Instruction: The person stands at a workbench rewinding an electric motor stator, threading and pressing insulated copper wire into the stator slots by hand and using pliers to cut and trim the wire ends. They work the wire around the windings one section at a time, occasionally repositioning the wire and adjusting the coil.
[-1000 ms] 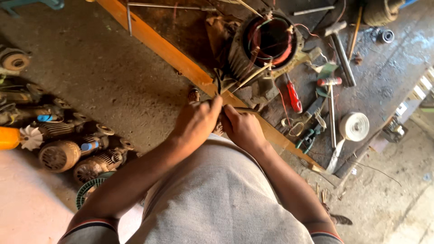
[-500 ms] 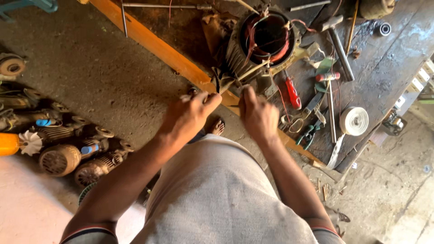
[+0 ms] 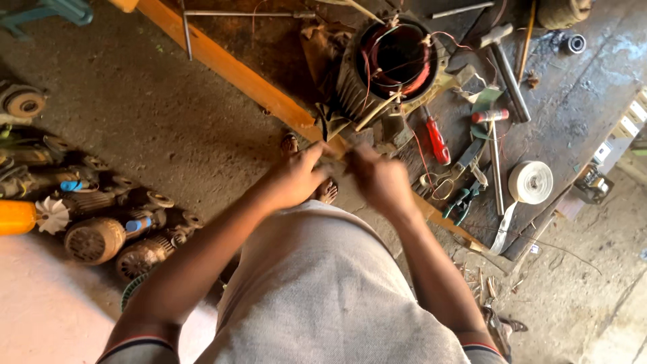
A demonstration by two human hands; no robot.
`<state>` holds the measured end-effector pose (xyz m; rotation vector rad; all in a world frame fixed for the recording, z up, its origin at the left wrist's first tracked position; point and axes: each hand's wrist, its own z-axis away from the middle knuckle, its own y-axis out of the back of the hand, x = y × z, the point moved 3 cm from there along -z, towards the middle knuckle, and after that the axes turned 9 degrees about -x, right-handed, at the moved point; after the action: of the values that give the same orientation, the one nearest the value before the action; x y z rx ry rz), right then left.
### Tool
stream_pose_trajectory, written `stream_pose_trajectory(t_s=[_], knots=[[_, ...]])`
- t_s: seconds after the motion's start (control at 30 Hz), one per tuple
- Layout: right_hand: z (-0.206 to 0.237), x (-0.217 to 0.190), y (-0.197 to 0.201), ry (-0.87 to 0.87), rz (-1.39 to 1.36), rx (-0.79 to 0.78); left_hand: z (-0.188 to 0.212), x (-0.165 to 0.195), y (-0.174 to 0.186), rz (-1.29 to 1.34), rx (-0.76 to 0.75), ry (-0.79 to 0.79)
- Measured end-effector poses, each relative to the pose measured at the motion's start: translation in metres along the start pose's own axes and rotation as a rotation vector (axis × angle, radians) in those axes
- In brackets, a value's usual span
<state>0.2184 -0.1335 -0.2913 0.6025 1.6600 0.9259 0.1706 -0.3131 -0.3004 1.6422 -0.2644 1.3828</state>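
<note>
Both hands meet at the orange edge of the worktop [image 3: 236, 71], just below the motor stator [image 3: 394, 67] with its copper windings. The left hand [image 3: 296, 178] is curled with fingers pinched on something small and blurred; the right hand [image 3: 381, 182] is closed too, its hold unclear. A red screwdriver [image 3: 438, 141] and a tape roll [image 3: 530, 182] lie to the right.

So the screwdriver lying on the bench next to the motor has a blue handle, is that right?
Not quite. The head view shows the screwdriver on the bench beside the motor, but its handle is red, not blue.
</note>
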Motion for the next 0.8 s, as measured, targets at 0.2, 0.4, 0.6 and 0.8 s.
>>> stream_pose_trajectory(t_s=[0.2, 0.4, 0.6, 0.8], knots=[[0.000, -0.013, 0.017, -0.087, 0.073, 0.049, 0.010, 0.007, 0.007, -0.112, 0.139, 0.111], [-0.009, -0.005, -0.008, -0.214, 0.288, -0.083, 0.017, 0.028, 0.020, -0.673, 0.251, -0.090], [-0.003, 0.005, -0.011, -0.136, 0.104, 0.028, 0.015, 0.020, 0.009, -0.739, 0.224, -0.055], [-0.001, -0.003, -0.016, -0.070, -0.014, -0.171, 0.004, 0.007, -0.016, -0.808, 0.052, 0.158]])
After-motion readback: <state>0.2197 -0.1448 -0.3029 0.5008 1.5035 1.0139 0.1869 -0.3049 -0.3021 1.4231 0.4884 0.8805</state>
